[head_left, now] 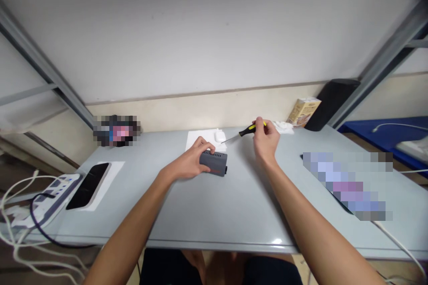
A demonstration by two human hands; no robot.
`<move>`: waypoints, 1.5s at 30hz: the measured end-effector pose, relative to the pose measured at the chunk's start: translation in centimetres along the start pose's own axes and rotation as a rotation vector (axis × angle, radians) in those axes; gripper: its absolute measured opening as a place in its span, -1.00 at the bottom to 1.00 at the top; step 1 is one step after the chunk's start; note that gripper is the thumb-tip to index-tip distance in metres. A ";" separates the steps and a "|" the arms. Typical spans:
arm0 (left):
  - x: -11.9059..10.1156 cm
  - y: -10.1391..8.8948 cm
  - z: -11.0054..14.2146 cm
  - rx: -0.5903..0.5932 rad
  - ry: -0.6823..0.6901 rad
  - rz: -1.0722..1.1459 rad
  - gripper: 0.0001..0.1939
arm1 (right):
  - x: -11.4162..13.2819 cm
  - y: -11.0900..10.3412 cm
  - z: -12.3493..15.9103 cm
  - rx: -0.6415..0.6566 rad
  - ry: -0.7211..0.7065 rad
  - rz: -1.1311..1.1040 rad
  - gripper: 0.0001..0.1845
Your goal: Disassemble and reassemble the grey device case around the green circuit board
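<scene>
My left hand [190,160] is closed around the left end of a small grey box with vent slots [216,163], which rests on the grey table [207,213]. My right hand [265,138] pinches the black and yellow handle of a screwdriver [245,132]. Its thin shaft points left and down toward a white sheet of paper [200,139]. On that sheet, just behind the grey box, sits a small white case [219,135].
A black phone [88,185] lies on white paper at the left, beside a power strip [47,198] with white and dark cables. At the back right stand a small carton [303,112] and a black cylinder [331,102]. A blue surface [384,136] lies at the far right.
</scene>
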State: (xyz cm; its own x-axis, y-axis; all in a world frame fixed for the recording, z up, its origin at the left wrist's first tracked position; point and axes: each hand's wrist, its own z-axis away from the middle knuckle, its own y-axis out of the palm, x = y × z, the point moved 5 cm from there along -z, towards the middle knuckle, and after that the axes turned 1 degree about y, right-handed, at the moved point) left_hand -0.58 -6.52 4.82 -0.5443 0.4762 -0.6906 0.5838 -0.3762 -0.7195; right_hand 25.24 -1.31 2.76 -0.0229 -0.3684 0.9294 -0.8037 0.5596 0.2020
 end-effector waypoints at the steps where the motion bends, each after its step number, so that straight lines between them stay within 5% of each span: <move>1: -0.2 0.0 0.0 -0.006 0.004 0.004 -0.63 | 0.0 0.0 -0.1 0.003 0.010 -0.019 -0.43; 5: -0.3 -0.3 0.0 -0.031 -0.005 0.058 -0.59 | 0.5 -0.1 -0.1 0.016 0.092 -0.126 -0.42; 11: 0.1 -0.2 -0.2 0.015 -0.042 0.209 -0.51 | 2.2 2.3 1.8 0.343 0.141 -0.247 -0.45; 14: 0.2 -0.2 -0.3 0.025 -0.025 0.231 -0.50 | 2.4 2.9 2.7 0.405 0.133 -0.215 -0.46; 20: 0.6 -0.9 -0.2 0.101 -0.006 0.480 -0.58 | 1.9 3.3 3.2 0.448 0.128 -0.213 -0.48; 25: 2.1 -1.7 -0.2 0.044 -0.034 0.581 -0.76 | 1.8 3.5 3.6 0.472 0.127 -0.217 -0.51; 45: 3.3 -1.0 -0.3 0.055 -0.085 0.591 -0.84 | 1.2 3.2 3.5 0.428 0.144 -0.234 -0.54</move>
State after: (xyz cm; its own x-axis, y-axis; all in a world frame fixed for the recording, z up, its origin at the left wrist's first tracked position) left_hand -2.75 -4.30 3.27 -0.1850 0.1094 -0.9766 0.7715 -0.5995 -0.2133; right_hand 20.52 -2.58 3.48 0.2453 -0.3248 0.9134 -0.9496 0.1091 0.2938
